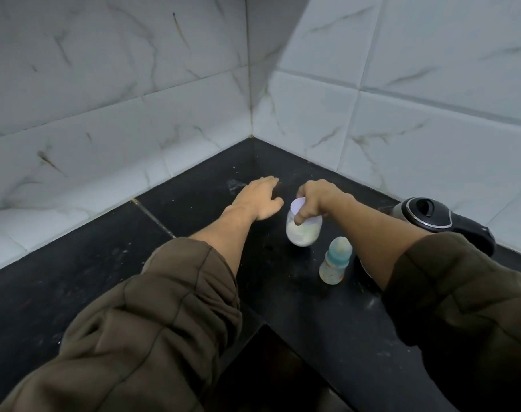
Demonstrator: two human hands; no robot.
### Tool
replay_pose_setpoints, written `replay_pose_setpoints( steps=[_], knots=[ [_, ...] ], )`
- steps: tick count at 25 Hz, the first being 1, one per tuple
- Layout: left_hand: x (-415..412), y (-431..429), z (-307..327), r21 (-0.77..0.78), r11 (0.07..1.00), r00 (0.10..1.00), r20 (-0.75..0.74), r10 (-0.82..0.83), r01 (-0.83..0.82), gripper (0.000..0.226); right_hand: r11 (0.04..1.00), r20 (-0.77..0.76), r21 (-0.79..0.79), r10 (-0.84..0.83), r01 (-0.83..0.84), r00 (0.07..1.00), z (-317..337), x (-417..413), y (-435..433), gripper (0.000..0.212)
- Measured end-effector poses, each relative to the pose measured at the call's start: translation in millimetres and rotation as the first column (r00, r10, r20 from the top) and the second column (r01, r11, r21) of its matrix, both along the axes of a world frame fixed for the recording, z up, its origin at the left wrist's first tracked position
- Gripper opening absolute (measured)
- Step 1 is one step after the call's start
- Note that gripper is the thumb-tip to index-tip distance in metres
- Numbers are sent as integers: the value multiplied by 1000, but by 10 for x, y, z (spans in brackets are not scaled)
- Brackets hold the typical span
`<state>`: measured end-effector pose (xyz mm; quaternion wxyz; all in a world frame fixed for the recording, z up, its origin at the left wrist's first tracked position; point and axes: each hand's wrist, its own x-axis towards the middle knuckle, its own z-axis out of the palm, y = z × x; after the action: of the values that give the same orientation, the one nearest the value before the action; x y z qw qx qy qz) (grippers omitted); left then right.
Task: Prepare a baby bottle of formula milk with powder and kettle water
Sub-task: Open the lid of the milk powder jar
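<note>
Gripping powder jar (302, 233) beneath: right hand (315, 200)

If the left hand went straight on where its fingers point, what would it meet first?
Left hand likely meets the tiled wall near the corner; bare counter lies between, though depth is unclear.

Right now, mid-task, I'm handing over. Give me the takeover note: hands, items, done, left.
Left hand: open, holds nothing, just left of the jar.
Right hand: grips the powder jar from above, at its white lid. The jar looks tilted.
Baby bottle: upright on the black counter, nearer than the jar, cap on, contents unclear.
Kettle: far right by the wall, lid shut.
Done: things gathered; nothing opened.
Left: open jar and bottle, add powder, pour kettle water, close, mix.
</note>
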<state>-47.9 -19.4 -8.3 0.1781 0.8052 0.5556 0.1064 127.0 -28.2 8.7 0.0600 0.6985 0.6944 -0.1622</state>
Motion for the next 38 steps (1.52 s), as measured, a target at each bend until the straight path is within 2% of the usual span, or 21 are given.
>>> replay_pose_setpoints(
  steps=[2, 4, 8, 14, 19, 27, 31, 35, 38],
  knots=[
    [-197, -78, 25, -49, 999, 1000, 18, 19, -18, 77, 999, -46, -4, 53, -53, 998, 132, -216, -13, 64],
    [-424, -165, 15, -163, 985, 997, 35, 69, -62, 88, 995, -66, 12, 97, -97, 993, 220, -422, -41, 65],
    [-742, -468, -156, -376, 926, 995, 70, 73, -41, 103, 978, -7, 25, 205, -205, 979, 242, -795, -225, 64],
    [-949, -922, -566, -362, 926, 952, 231, 203, -109, 81, 969, -16, -24, 247, -247, 969, 98, -1077, -506, 67],
    [-860, -1140, -917, -327, 930, 891, 355, 284, -166, 87, 963, -3, -48, 265, -265, 964, -55, -1072, -622, 67],
    [-760, -1249, -1219, -298, 926, 855, 390, 341, -234, 79, 929, 0, -27, 368, -368, 930, -359, -988, -705, 65],
    [-786, -1232, -1279, -266, 932, 861, 383, 336, -246, 77, 874, 32, -46, 486, -484, 873, -337, -1002, -676, 58],
    [-786, -1187, -1252, -287, 932, 878, 358, 317, -220, 83, 773, 83, -145, 631, -618, 771, -337, -998, -626, 74],
    [-781, -1182, -1218, -292, 930, 885, 341, 318, -222, 85, 771, 98, -189, 631, -608, 770, -356, -946, -620, 97]
  ],
)
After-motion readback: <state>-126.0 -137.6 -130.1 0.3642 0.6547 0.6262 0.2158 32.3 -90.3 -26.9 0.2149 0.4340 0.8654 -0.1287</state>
